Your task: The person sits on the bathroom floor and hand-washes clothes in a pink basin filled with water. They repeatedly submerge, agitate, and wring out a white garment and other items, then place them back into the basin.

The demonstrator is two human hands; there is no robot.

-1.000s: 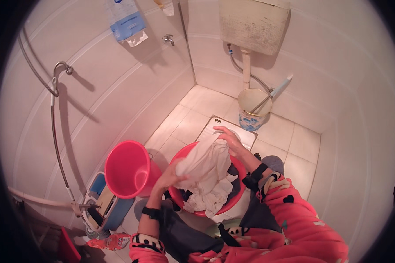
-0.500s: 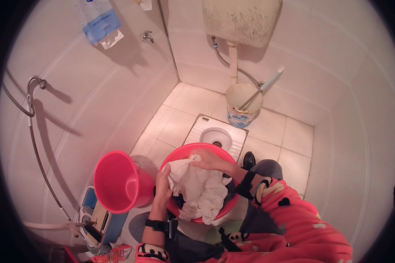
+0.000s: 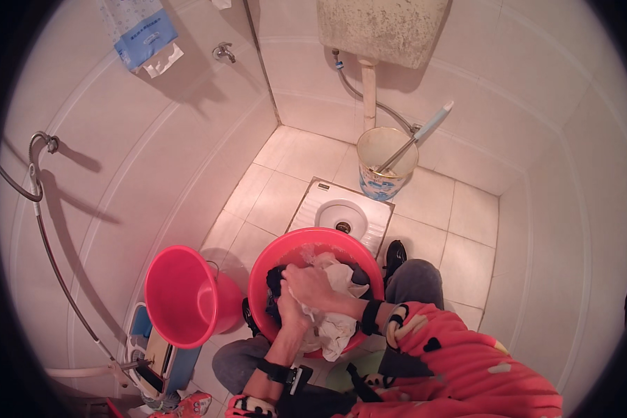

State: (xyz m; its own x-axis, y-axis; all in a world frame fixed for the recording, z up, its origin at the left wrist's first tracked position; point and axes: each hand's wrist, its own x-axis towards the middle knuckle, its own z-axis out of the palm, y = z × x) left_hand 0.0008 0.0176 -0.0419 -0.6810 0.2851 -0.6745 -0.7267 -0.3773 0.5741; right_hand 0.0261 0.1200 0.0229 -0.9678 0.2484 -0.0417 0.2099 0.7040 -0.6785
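Note:
A wide red basin (image 3: 260,268) stands between my knees, with wet white cloth (image 3: 336,333) and some dark cloth (image 3: 356,274) in it. My right hand (image 3: 315,287) is closed on the white cloth, its fingers curled down toward the basin's left half. Just below it, my left hand (image 3: 292,315) is closed too, pressed against the right hand with the same cloth bunched between them. Most of what lies between the palms is hidden by the fingers. Water shows near the basin's far side.
Left of the basin stands a red bucket (image 3: 181,296), beside a blue and white cleaning tool (image 3: 181,362). A squat toilet (image 3: 341,217) lies just beyond the basin. Farther back, a bin (image 3: 386,167) holds a brush handle. A shower hose (image 3: 63,258) hangs along the left wall.
Both hands have lowered the white cloth from above the rim into the basin and come together. The right hand has moved down and left, the left hand down and right.

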